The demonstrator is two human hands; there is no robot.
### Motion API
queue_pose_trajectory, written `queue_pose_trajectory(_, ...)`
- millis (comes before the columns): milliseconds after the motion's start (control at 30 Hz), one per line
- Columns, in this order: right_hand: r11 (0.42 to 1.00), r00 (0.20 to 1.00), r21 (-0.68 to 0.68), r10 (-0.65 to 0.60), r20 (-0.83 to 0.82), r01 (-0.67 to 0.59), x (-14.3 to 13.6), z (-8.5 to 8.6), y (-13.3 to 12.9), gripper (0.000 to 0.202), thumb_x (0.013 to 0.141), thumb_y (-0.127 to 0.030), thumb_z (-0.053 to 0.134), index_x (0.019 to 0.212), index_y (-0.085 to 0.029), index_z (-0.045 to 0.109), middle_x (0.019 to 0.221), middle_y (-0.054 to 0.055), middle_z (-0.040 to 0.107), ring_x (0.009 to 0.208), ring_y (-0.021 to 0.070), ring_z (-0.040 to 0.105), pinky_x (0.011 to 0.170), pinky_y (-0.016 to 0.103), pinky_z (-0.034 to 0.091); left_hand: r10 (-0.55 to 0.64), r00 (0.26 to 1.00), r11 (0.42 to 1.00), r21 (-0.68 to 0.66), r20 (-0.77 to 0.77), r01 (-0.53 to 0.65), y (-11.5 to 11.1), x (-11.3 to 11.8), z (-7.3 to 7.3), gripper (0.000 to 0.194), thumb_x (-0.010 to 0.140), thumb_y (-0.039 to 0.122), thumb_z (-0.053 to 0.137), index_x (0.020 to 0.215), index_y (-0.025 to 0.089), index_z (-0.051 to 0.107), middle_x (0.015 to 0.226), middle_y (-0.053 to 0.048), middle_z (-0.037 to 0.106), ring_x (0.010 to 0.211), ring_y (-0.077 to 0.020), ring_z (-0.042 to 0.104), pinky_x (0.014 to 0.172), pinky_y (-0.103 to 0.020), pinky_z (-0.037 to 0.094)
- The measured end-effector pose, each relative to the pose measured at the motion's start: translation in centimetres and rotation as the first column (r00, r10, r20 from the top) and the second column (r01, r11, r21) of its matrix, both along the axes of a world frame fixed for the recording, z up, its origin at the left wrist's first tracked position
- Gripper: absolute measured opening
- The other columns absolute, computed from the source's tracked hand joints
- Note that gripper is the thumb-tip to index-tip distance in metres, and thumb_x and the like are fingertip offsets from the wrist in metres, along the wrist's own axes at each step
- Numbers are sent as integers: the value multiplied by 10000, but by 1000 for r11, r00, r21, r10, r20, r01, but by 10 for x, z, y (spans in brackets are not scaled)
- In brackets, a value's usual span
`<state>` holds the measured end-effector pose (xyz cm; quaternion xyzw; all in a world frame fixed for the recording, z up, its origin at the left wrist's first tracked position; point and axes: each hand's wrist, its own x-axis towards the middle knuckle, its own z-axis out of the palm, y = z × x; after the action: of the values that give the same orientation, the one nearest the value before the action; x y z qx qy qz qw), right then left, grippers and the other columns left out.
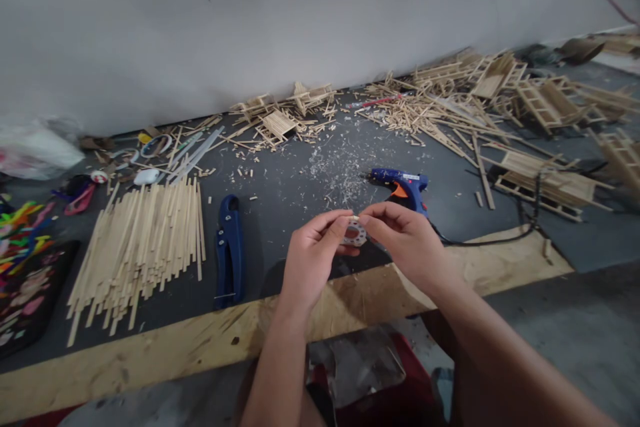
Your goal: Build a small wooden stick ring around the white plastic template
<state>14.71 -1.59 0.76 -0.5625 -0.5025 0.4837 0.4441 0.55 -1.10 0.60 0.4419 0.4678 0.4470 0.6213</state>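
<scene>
My left hand (315,250) and my right hand (403,240) meet in front of me above the table's near edge. Between their fingertips is a small pale ring-shaped piece (354,233) with holes or dots around its rim; its exact kind is hard to make out. The left thumb and fingers pinch it from one side. My right thumb and forefinger are closed at its upper edge, by a tiny light bit. Just beyond the right hand lies a blue glue gun (400,180) with an orange trigger. A blue pipe cutter (230,247) rests left of my hands.
Loose wooden sticks (145,240) lie in a heap at left, near clear glue sticks (197,153) and a dark phone-like case (37,293). Small wooden stick models (277,123) and offcuts line the wall. A black cord (490,241) trails right from the glue gun.
</scene>
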Motion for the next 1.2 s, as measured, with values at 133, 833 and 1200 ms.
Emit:
queue_pose_trajectory(133, 1000, 1000, 14, -4, 29, 3, 0, 0, 0, 164, 775, -332, 554, 782, -184, 624, 698, -4, 604, 628, 115, 524, 564, 229, 412, 8, 1000, 1000, -6, -5, -8, 0, 0, 0, 227, 771, 341, 609, 921, 185, 675, 799, -48, 687, 725, -176, 643, 601, -298, 572)
queue_pose_trajectory(833, 998, 996, -10, 55, -70, -56, 1, -2, -2, 183, 754, -360, 615, 845, -205, 649, 755, -9, 649, 679, 115, 574, 612, 239, 434, 49, 988, 999, -4, 144, -48, 3, 1, -4, 160, 778, 277, 623, 903, 202, 689, 829, -16, 687, 671, -122, 645, 576, -229, 574)
queue_pose_trajectory(1200, 1000, 998, 16, 27, -54, -26, -2, -3, -4, 157, 771, -352, 610, 838, -215, 643, 756, -25, 633, 675, 101, 546, 616, 229, 419, 77, 986, 997, 5, 146, -78, 2, 2, -5, 189, 762, 293, 640, 912, 196, 699, 834, -37, 687, 681, -129, 640, 591, -237, 569)
